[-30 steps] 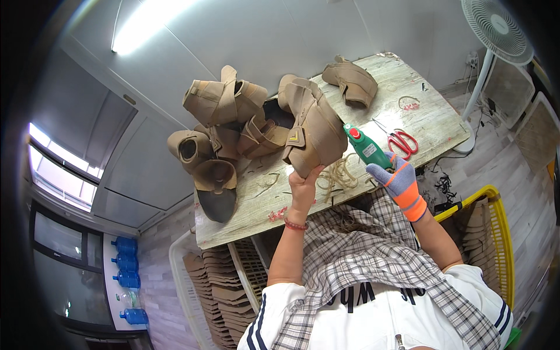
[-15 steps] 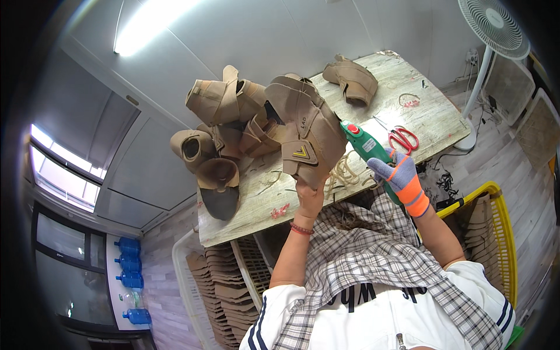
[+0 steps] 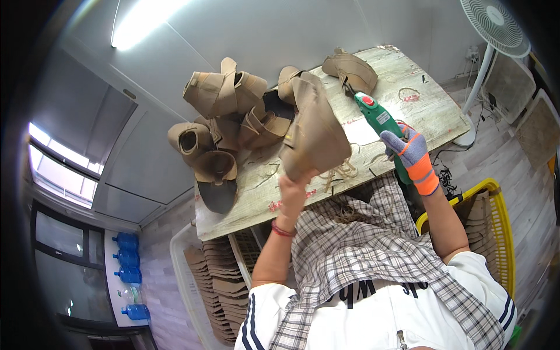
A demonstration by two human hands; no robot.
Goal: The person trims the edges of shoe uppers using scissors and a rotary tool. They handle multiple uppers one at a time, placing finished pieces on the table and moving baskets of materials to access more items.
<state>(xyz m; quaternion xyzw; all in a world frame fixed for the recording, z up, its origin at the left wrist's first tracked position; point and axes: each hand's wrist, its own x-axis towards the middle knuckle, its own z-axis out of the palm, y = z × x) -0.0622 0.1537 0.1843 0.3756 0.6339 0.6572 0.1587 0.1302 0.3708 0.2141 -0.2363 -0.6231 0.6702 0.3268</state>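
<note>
My left hand (image 3: 293, 192) is closed on the lower end of a tan shoe upper (image 3: 322, 131), raised above the table and blurred by motion. My right hand (image 3: 413, 156), in a grey and orange glove, grips a green power tool (image 3: 376, 114) with a red button and a dark, narrow tip. That tip points away from me, to the right of the held upper and apart from it. Red-handled scissors are mostly hidden behind the tool and glove. More tan uppers (image 3: 213, 96) lie piled on the left of the table, and another (image 3: 350, 70) sits at its far edge.
The worn wooden table (image 3: 431, 87) carries loose cord (image 3: 341, 172) near its front edge. Below it stand a white basket (image 3: 185, 291) of stacked tan pieces and a yellow basket (image 3: 504, 233). A white fan (image 3: 493, 23) stands at the far right.
My left hand has moved left and turned the upper, so its badge side now faces away to the left. My right hand and the tool have shifted right, farther from the upper.
</note>
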